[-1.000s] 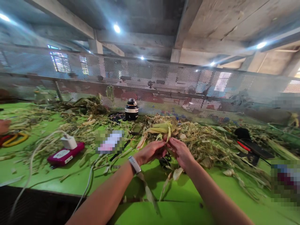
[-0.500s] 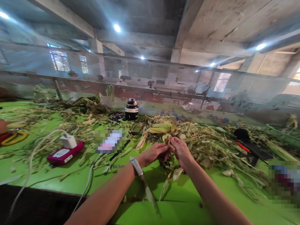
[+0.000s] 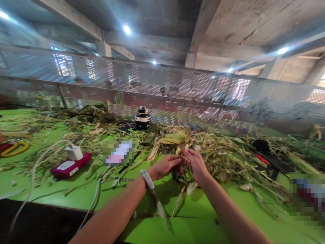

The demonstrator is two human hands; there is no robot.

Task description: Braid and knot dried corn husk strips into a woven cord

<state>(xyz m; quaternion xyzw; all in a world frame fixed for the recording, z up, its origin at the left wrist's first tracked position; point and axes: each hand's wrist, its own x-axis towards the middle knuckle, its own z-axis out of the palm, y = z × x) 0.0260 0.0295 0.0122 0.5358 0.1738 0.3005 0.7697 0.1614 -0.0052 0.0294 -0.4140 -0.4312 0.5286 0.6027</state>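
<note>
My left hand (image 3: 166,166) and my right hand (image 3: 195,163) meet over the green table (image 3: 142,203), fingertips pinched together on a pale yellow-green strip of corn husk (image 3: 179,151). Part of the strip sticks up above the fingers; the rest is hidden behind them. A white band circles my left wrist. Just beyond the hands lies a bundle of yellowish husks (image 3: 172,139) on a heap of dry husk scraps (image 3: 218,156). Loose husk pieces (image 3: 191,187) hang or lie below my right hand.
A black bottle (image 3: 142,118) stands by the mesh partition (image 3: 162,84). To the left are a phone with a blurred screen (image 3: 120,153), a magenta power strip (image 3: 69,167) with a white charger and cable, and yellow-handled scissors (image 3: 16,148). At right lies a dark tool with a red part (image 3: 262,158).
The husk strip between my fingers has shifted shape slightly, with its tips now spread apart. Another person's hand at the far left has drawn back out of view almost entirely.
</note>
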